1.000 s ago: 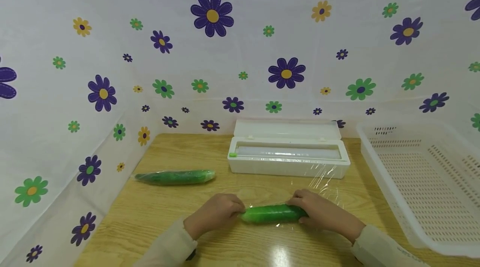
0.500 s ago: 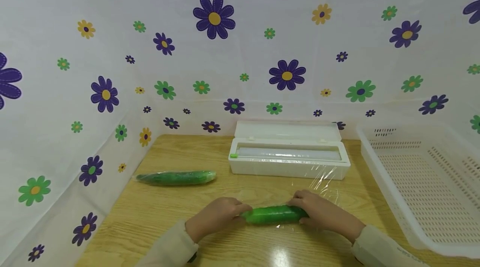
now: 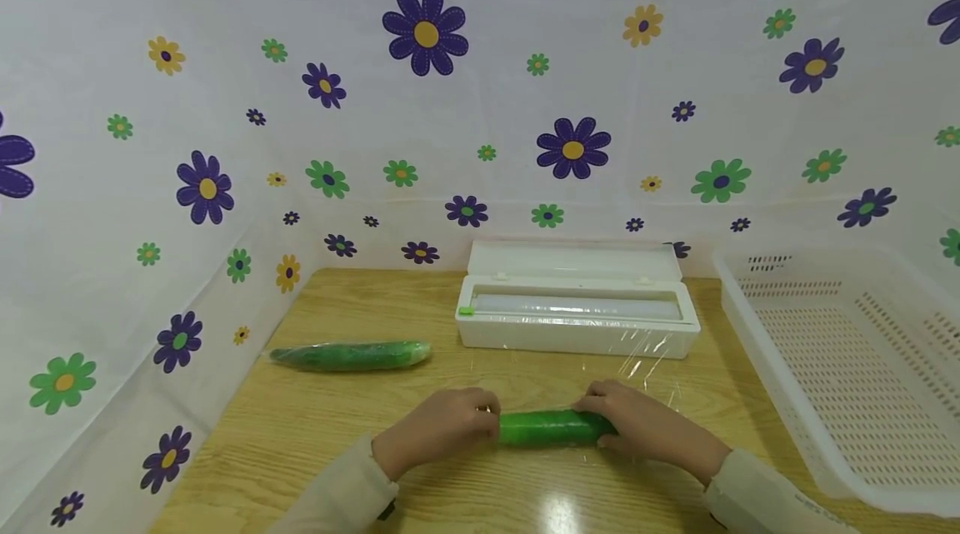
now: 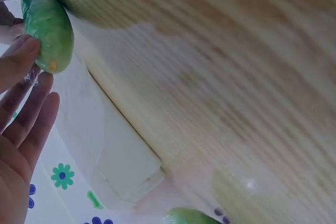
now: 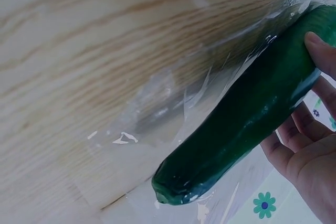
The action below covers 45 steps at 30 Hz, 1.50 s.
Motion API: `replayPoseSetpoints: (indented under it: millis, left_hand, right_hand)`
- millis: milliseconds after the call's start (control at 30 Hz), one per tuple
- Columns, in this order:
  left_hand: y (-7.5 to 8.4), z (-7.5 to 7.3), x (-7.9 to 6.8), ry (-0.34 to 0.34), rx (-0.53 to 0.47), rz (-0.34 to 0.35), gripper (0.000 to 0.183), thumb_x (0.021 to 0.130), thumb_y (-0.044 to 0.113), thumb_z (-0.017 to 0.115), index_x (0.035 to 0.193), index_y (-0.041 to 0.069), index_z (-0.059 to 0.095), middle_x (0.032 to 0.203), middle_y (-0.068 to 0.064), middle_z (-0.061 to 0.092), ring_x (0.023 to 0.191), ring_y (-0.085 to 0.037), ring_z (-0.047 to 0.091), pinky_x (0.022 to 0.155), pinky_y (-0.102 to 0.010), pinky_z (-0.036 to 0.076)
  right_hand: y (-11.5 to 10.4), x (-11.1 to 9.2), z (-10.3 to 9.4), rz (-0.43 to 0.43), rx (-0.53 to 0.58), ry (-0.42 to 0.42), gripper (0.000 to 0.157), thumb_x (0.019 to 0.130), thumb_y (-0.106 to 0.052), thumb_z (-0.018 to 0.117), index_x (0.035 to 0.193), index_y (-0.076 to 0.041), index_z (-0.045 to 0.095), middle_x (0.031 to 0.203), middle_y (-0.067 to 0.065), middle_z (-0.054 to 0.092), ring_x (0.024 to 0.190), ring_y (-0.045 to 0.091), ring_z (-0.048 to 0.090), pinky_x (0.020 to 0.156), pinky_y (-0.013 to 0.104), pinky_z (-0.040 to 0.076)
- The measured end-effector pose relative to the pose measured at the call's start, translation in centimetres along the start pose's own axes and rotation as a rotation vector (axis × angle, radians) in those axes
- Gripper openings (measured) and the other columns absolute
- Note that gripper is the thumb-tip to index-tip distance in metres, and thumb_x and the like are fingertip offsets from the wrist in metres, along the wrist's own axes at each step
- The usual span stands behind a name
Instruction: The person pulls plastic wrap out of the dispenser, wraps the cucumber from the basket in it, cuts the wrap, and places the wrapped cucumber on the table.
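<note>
A green cucumber [image 3: 551,428] lies crosswise on the wooden table, with clear cling film [image 5: 163,98] around it and spreading off its far end. My right hand [image 3: 641,426] grips its right part, thumb on one side and fingers on the other. At the paler left end, my left hand [image 3: 442,424] has its thumb against the tip. Between that thumb and the fingers a gathered bit of film shows in the left wrist view, beside the cucumber tip [image 4: 50,35]. Part of the left end is hidden behind the left fingers in the head view.
A white cling film dispenser [image 3: 573,336] stands behind the hands, its lid up and a film roll inside. Another wrapped cucumber [image 3: 348,356] lies at the left. A white perforated basket [image 3: 780,384] stands at the right. Flowered cloth surrounds the table.
My left hand has shifted slightly right along the cucumber's left end, covering more of its tip, and its fingers have curled in. My right hand keeps its grip in the same place.
</note>
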<state>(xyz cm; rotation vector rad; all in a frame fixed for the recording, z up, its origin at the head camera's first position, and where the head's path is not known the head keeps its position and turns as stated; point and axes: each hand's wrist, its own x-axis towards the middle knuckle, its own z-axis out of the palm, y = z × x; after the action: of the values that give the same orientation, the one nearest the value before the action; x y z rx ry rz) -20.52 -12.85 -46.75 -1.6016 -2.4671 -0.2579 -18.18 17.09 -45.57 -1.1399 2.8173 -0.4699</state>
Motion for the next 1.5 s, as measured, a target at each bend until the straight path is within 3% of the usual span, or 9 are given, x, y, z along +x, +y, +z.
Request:
replayPoseSetpoints:
  millis: [300, 533, 733, 967, 1067, 1267, 1500]
  left_hand:
    - [-1.5, 0.0, 0.2, -0.121, -0.48, -0.23, 0.009, 0.087, 0.009, 0.064, 0.09, 0.015, 0.069, 0.091, 0.005, 0.066, 0.084, 0.002, 0.058, 0.078, -0.013, 0.05]
    - [-2.8, -1.0, 1.4, -0.218, -0.635, -0.247, 0.009, 0.083, 0.006, 0.068, 0.087, 0.012, 0.072, 0.088, 0.001, 0.07, 0.079, 0.002, 0.06, 0.073, -0.014, 0.051]
    - [-3.6, -1.5, 2.7, -0.305, -0.657, -0.238, 0.011, 0.083, 0.004, 0.067, 0.083, 0.013, 0.074, 0.085, 0.003, 0.072, 0.077, 0.002, 0.061, 0.073, -0.015, 0.051]
    - [-4.5, -1.2, 2.6, -0.319, -0.703, -0.225, 0.013, 0.085, 0.006, 0.064, 0.086, 0.014, 0.075, 0.088, 0.001, 0.072, 0.083, 0.0, 0.063, 0.077, -0.015, 0.052]
    - [-4.4, -1.0, 2.6, -0.299, -0.72, -0.243, 0.013, 0.085, 0.006, 0.064, 0.086, 0.013, 0.075, 0.089, 0.001, 0.072, 0.084, -0.001, 0.064, 0.077, -0.016, 0.052]
    - [-3.7, -0.2, 2.1, -0.225, -0.716, -0.348, 0.013, 0.085, 0.006, 0.066, 0.09, 0.015, 0.074, 0.091, 0.003, 0.072, 0.085, 0.0, 0.063, 0.078, -0.016, 0.052]
    - [-3.1, 0.2, 1.1, -0.145, -0.635, -0.333, 0.008, 0.085, 0.011, 0.067, 0.09, 0.015, 0.071, 0.092, 0.004, 0.069, 0.083, 0.001, 0.061, 0.075, -0.017, 0.052]
  right_hand:
    - [0.1, 0.0, -0.2, 0.018, 0.006, -0.031, 0.045, 0.075, -0.012, 0.077, 0.116, -0.007, 0.062, 0.106, 0.008, 0.06, 0.095, 0.021, 0.059, 0.082, 0.036, 0.054]
    - [0.3, 0.1, -0.2, 0.018, -0.002, -0.036, 0.045, 0.074, -0.012, 0.077, 0.117, -0.006, 0.062, 0.107, 0.01, 0.06, 0.096, 0.022, 0.06, 0.082, 0.037, 0.054]
    - [0.3, 0.1, -0.2, 0.021, 0.004, -0.04, 0.046, 0.075, -0.013, 0.077, 0.117, -0.007, 0.062, 0.109, 0.01, 0.06, 0.096, 0.023, 0.06, 0.083, 0.038, 0.054]
    - [0.3, 0.2, -0.4, 0.024, 0.009, -0.055, 0.047, 0.076, -0.014, 0.076, 0.12, -0.006, 0.06, 0.111, 0.011, 0.06, 0.097, 0.023, 0.06, 0.083, 0.038, 0.054]
    - [0.3, 0.2, -0.4, 0.017, 0.005, -0.049, 0.047, 0.076, -0.014, 0.076, 0.12, -0.006, 0.061, 0.11, 0.011, 0.06, 0.096, 0.023, 0.061, 0.082, 0.038, 0.054]
    - [0.3, 0.3, -0.3, -0.002, -0.005, -0.04, 0.047, 0.075, -0.014, 0.077, 0.119, -0.005, 0.061, 0.108, 0.01, 0.06, 0.095, 0.021, 0.06, 0.082, 0.036, 0.054]
    - [0.2, 0.3, -0.1, 0.01, -0.009, -0.032, 0.047, 0.073, -0.012, 0.078, 0.116, -0.005, 0.063, 0.107, 0.011, 0.061, 0.095, 0.023, 0.06, 0.083, 0.036, 0.054]
